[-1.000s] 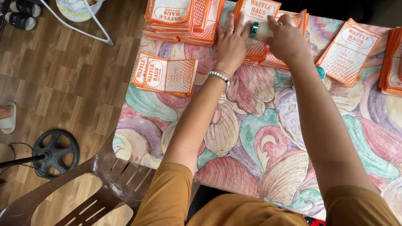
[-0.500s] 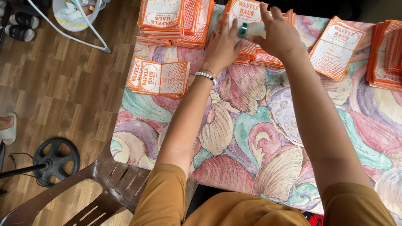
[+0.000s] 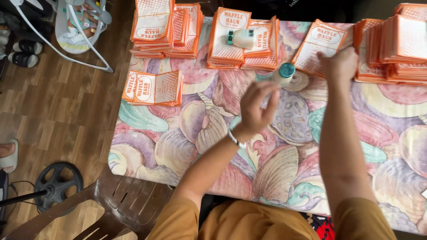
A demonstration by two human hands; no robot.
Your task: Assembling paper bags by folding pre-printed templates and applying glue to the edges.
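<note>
Seen from above, a person in an orange top leans over a table (image 3: 187, 133) covered with a pastel seashell-print cloth. The left hand (image 3: 258, 109), fingers curled and blurred, is just beside a small teal-capped bottle (image 3: 283, 73) — whether it grips the bottle cannot be told. Farther out, the right hand (image 3: 340, 64) rests on a flat orange-and-white paper bag (image 3: 318, 42), its fingers hidden. Beyond, a second small bottle (image 3: 242, 38) lies on its side atop a stack of orange bags (image 3: 227, 42).
</note>
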